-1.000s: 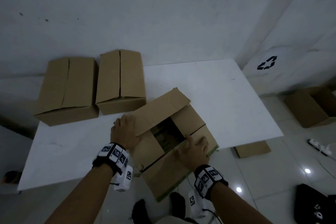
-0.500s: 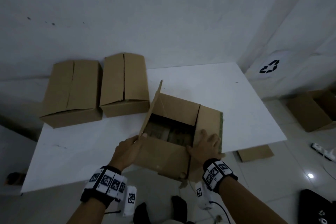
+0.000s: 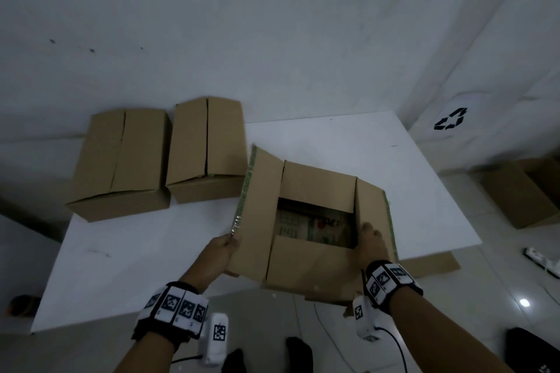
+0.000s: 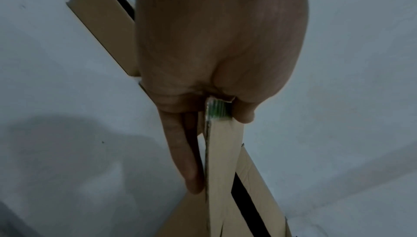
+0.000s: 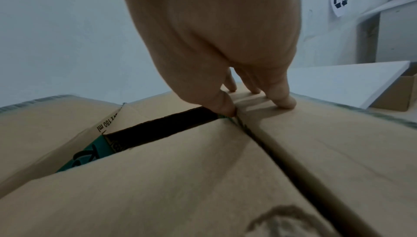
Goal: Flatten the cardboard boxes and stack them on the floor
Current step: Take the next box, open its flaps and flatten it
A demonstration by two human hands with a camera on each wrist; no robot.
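Item: open box (image 3: 312, 239), corrugated cardboard, lying at the near edge of the worktop (image 3: 145, 251) and overhanging it toward you, all four flaps spread.

Holds: your left hand (image 3: 219, 254) pinched the left flap (image 3: 260, 206) at its near corner, thumb on one face, fingers (image 4: 182, 151) straight along the other. Your right hand (image 3: 374, 244) lay on the right flap (image 3: 374, 209) with straight fingers (image 5: 282, 98) pressing down, thumb at the fold beside the opening, gripping nothing.

Handling, as judged: light and stiff, bending readily only at its creases. Flap edges looked like the best purchase; side panels should give way once opposite corners are pushed together. Green tape along the flap edges may be slick.

Markings: "180 ml" read on an inner flap; green printed panels showed inside the opening, otherwise illegible. A recycling symbol (image 3: 450, 123) hung on the right wall.

Also present: two closed boxes (image 3: 157, 154) at the worktop's far left; another box (image 3: 521, 194) on the floor, right.
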